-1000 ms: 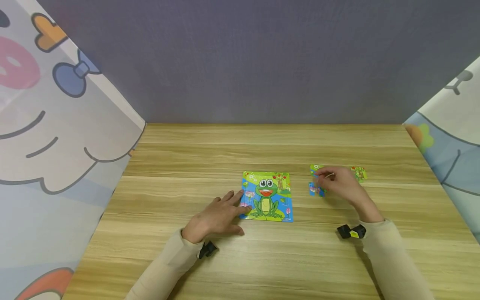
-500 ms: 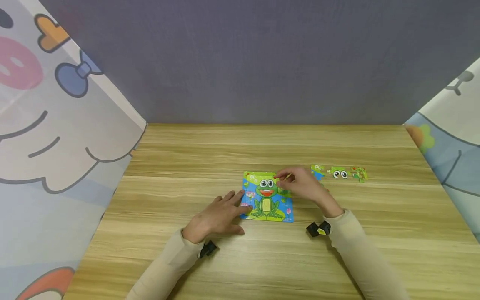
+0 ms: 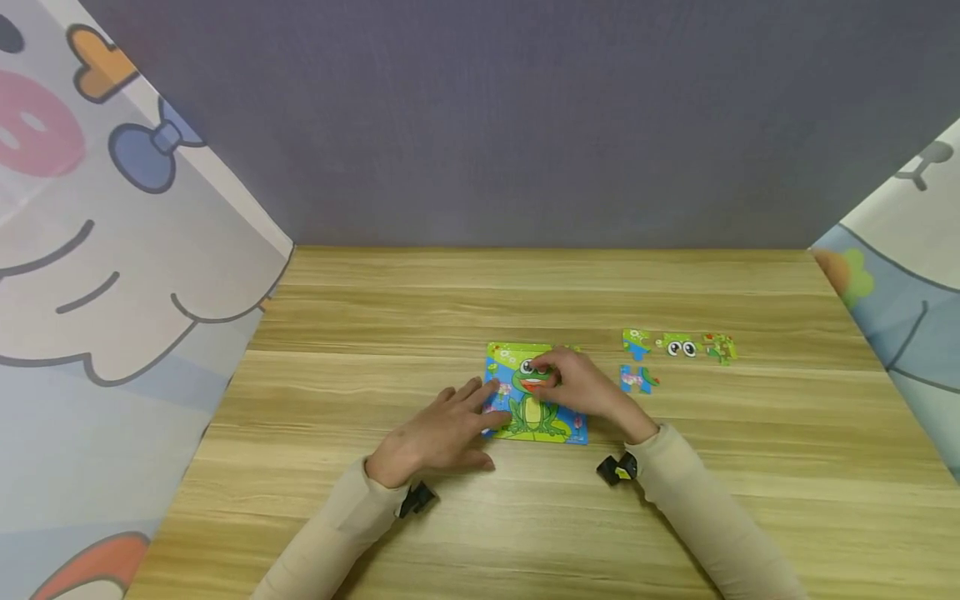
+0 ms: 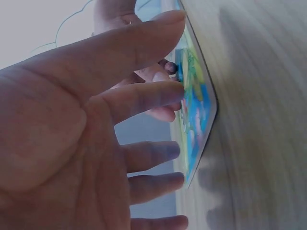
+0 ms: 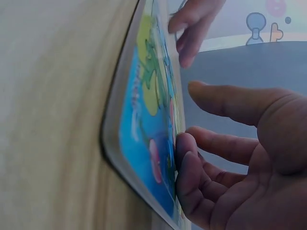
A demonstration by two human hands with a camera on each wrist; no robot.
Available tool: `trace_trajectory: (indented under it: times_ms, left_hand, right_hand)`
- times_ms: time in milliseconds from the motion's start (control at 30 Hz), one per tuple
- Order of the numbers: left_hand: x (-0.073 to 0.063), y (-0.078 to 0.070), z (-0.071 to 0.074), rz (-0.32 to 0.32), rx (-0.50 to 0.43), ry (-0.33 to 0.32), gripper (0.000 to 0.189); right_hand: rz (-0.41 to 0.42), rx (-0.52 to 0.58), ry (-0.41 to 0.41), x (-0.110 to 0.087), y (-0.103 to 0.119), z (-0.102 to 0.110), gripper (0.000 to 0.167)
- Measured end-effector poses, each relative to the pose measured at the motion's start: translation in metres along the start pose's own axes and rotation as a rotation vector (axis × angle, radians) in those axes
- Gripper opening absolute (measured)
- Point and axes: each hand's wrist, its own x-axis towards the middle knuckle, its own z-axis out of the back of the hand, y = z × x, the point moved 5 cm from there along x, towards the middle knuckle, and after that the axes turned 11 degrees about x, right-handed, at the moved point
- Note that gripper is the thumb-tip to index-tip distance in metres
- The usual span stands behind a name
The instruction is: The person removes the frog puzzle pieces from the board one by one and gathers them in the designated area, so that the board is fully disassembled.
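Observation:
A square frog jigsaw puzzle board (image 3: 551, 432) lies on the table in front of me. My left hand (image 3: 442, 437) spreads its fingers over the board's left edge, fingertips right at the surface in the left wrist view. Over the frog's face and the upper right of the board is my right hand (image 3: 585, 387), hiding that part. In the right wrist view the right thumb (image 5: 218, 98) stands apart from the bent fingers, whose tips meet the board; no piece shows between them. A puzzle piece with the frog's eyes (image 3: 680, 347) lies to the right of the board.
Beside the eyes piece lie a blue-green corner piece (image 3: 636, 340), a green piece with red spots (image 3: 720, 348) and a blue piece with pink flowers (image 3: 634, 380). A grey panel (image 3: 555, 125) rises behind the wooden table (image 3: 420, 317); cartoon-printed walls flank it.
My right hand has moved left from the loose pieces to the board, then slightly lower over the frog's face. The thin piece it pinched earlier no longer shows. My left hand has barely shifted.

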Motion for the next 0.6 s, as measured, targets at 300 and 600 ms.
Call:
trace_trajectory:
  times_ms: [300, 600]
  left_hand:
    - [0.005, -0.009, -0.008, -0.020, 0.049, 0.037, 0.080]
    - [0.009, -0.014, -0.013, 0.002, 0.124, 0.067, 0.084]
  right_hand:
    - [-0.031, -0.112, 0.009, 0.002, 0.000, -0.005, 0.056]
    - [-0.095, -0.120, -0.012, 0.000, -0.001, -0.008, 0.067]
